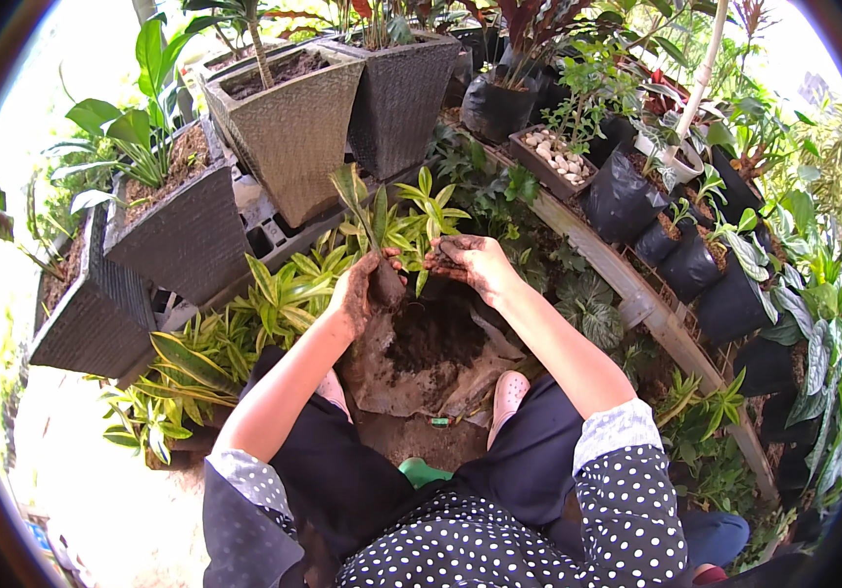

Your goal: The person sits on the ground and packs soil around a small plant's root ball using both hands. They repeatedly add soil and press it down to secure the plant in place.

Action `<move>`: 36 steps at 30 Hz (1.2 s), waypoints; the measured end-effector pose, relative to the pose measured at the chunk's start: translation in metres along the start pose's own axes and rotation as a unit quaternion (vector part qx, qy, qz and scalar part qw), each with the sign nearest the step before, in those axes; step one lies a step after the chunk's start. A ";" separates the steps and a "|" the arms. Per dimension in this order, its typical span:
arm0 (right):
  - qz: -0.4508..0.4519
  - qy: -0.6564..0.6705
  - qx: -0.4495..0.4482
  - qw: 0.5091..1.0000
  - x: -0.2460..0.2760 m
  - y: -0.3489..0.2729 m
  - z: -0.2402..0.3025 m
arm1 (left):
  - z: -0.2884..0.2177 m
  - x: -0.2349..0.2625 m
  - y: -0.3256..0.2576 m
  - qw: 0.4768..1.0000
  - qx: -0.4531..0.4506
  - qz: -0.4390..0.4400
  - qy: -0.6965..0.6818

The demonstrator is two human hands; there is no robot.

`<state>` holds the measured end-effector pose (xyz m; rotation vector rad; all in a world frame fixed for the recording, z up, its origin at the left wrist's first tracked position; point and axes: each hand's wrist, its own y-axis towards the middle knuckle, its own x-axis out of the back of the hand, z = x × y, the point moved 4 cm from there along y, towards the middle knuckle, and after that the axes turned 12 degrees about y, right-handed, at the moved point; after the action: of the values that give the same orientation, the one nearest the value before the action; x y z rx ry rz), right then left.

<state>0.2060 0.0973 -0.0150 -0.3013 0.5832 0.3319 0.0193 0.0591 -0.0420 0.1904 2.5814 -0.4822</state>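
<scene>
Above the soil heap [433, 338] on the brown sheet [382, 377], your left hand [360, 292] is gripping the small plant [367, 230] by its dark root ball, while your right hand [470, 263], just beside it, is cupping a clump of soil. Square planters [288, 127] and striped foliage [284, 294] are crowding close behind.

Soil-covered hands at the planting heap

We are gripping a small leafy plant [367, 220] by its root ball in our left hand [360, 294]. Our right hand [470, 263] is cupping dark soil beside it, above the soil pile [435, 333] lying below both hands.
</scene>
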 end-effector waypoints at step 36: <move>0.050 -0.109 0.238 0.964 -0.043 -0.023 0.003 | -0.011 -0.039 0.014 0.996 -0.003 -0.067 -0.056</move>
<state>0.1826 0.0686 0.0159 0.2284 0.4441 0.3071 0.0511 0.0749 -0.0173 -0.0115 2.4965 -0.5172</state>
